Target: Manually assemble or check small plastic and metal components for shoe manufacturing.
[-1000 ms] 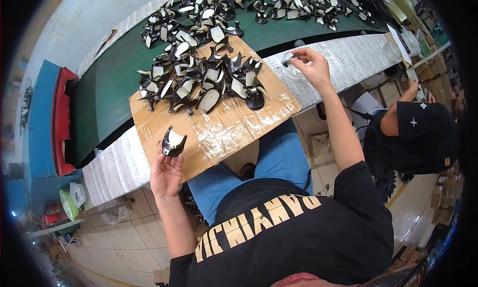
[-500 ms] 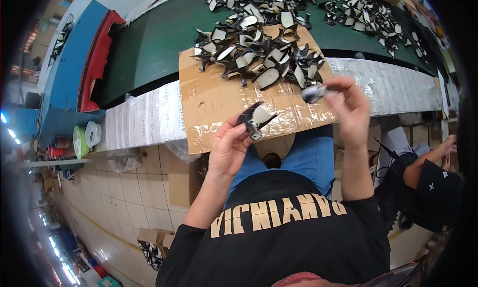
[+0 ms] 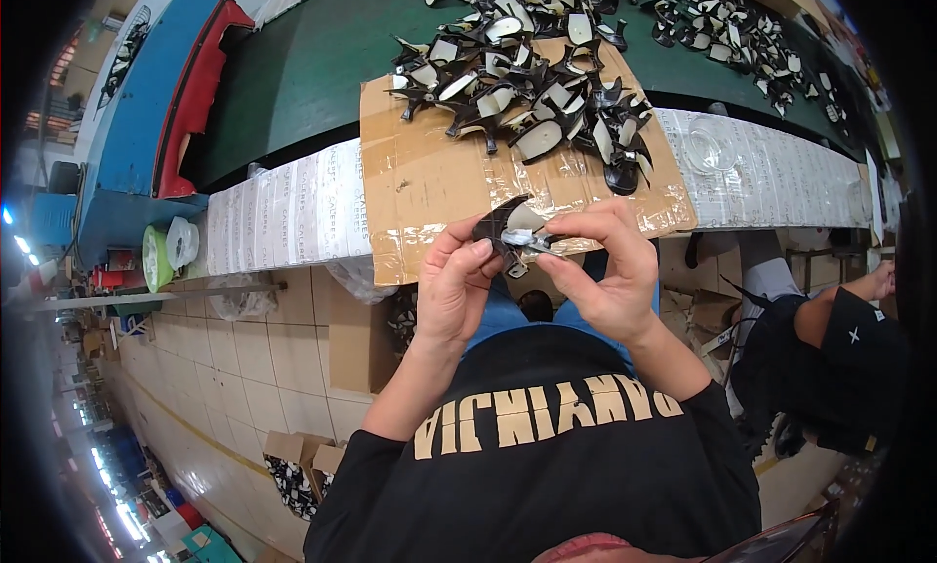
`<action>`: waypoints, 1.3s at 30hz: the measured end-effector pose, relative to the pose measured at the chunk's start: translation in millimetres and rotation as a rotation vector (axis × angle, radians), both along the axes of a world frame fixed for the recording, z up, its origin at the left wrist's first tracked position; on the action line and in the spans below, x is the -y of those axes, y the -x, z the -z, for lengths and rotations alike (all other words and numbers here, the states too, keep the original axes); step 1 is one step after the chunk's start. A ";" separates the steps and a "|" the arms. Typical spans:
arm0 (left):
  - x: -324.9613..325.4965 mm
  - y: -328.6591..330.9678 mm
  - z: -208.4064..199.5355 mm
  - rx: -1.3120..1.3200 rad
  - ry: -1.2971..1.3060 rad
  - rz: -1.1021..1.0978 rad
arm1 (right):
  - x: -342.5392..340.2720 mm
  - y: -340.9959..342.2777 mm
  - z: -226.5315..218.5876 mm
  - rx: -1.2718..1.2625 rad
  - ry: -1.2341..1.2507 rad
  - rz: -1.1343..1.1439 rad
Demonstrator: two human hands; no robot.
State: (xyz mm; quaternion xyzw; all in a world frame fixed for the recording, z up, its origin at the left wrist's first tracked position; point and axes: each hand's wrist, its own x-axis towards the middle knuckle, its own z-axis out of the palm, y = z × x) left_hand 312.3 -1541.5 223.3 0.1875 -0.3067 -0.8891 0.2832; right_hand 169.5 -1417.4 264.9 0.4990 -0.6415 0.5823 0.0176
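Note:
My left hand pinches a black shoe heel with a cream-coloured inner face, held over the near edge of the cardboard sheet. Closed from the other side, my right hand grips a small crumpled silvery-white piece against that heel; its exact kind is unclear. My fingertips partly cover both. Beyond my hands lies a heap of similar black heels with pale faces, spread over the cardboard. One dark heel rests at the heap's near right corner.
A green belt surface runs behind the cardboard, bearing another heap of heels at far right. A white-wrapped ledge lines its near side. Left stands a blue housing with a red flap. A co-worker sits at right.
My right hand has come from the heap's near right corner down and left to the heel in my left hand. The silvery-white piece now touches that heel. The view has shifted slightly.

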 end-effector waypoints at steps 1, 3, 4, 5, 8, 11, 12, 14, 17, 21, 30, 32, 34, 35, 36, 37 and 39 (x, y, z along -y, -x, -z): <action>0.0 0.0 -0.5 0.017 0.004 -0.008 | -0.6 -0.8 -0.1 0.060 0.009 -0.026; 0.9 0.2 0.2 0.006 0.002 -0.014 | -2.7 -2.2 -1.1 0.119 0.018 -0.056; 1.4 0.3 0.4 -0.004 0.002 -0.019 | -5.1 -2.7 -2.5 0.147 0.021 -0.069; 1.5 0.6 0.1 -0.004 0.002 -0.022 | -7.6 -3.0 -4.1 0.176 0.023 -0.082; 2.1 2.0 1.4 0.028 0.001 -0.047 | -16.3 -2.2 -12.0 0.212 0.027 -0.105; 3.6 -1.6 5.8 -0.032 0.028 -0.003 | -16.0 1.8 -14.4 0.233 0.052 -0.006; 2.6 -2.3 3.7 0.014 0.032 0.003 | -14.1 4.1 -13.0 0.234 0.051 -0.004; -0.7 -2.8 -2.0 0.061 0.035 0.010 | -9.6 8.6 -7.2 0.101 0.005 0.035; -5.0 -2.0 -7.1 0.100 0.087 0.017 | -4.4 5.4 -1.5 0.061 -0.016 0.022; -7.5 -3.6 -5.8 0.085 0.153 -0.003 | -1.2 5.1 -1.3 -0.072 -0.042 0.083; -9.4 -4.7 -3.1 0.135 0.247 -0.037 | 0.9 12.7 -2.4 -0.190 -0.005 0.181; -9.6 -5.2 -3.3 0.136 0.254 -0.035 | 1.5 12.8 -3.2 -0.186 -0.014 0.190; -9.3 -7.3 -4.1 0.157 0.289 -0.037 | 1.4 14.1 -4.1 -0.181 -0.022 0.198; -9.0 -7.1 -3.5 0.155 0.288 -0.036 | 2.0 15.7 -3.6 -0.176 -0.013 0.219; -8.4 -7.8 -2.1 0.135 0.278 -0.032 | 2.7 16.2 -2.8 -0.170 -0.003 0.240; -8.1 -8.5 -1.3 0.117 0.268 -0.028 | 1.8 17.5 -1.9 -0.170 -0.004 0.240; -7.2 -7.7 -5.8 0.107 0.152 -0.014 | -2.1 21.3 0.2 -0.115 -0.025 0.293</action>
